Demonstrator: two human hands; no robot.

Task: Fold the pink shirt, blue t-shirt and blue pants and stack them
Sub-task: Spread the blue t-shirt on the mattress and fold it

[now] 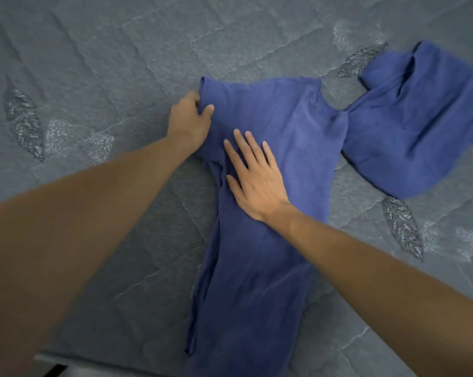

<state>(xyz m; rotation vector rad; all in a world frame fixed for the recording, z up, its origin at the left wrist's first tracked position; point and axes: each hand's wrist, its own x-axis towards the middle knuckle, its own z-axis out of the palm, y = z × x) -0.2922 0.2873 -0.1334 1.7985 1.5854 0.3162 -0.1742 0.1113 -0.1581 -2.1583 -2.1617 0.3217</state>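
Note:
A blue garment (279, 126) lies spread on a grey quilted bed cover (94, 63). One long part runs from the middle toward the near edge, and another part lies bunched at the far right. My left hand (187, 119) pinches the garment's left edge, thumb on top of the cloth. My right hand (253, 180) lies flat on the middle of the garment with straight, spread fingers, pressing it down. No pink shirt shows in this view, and I cannot tell whether this blue piece is the t-shirt or the pants.
The grey bed cover has stitched leaf patterns, one at the left (24, 123) and one at the right (402, 227). The near edge of the bed (66, 363) shows at the bottom left.

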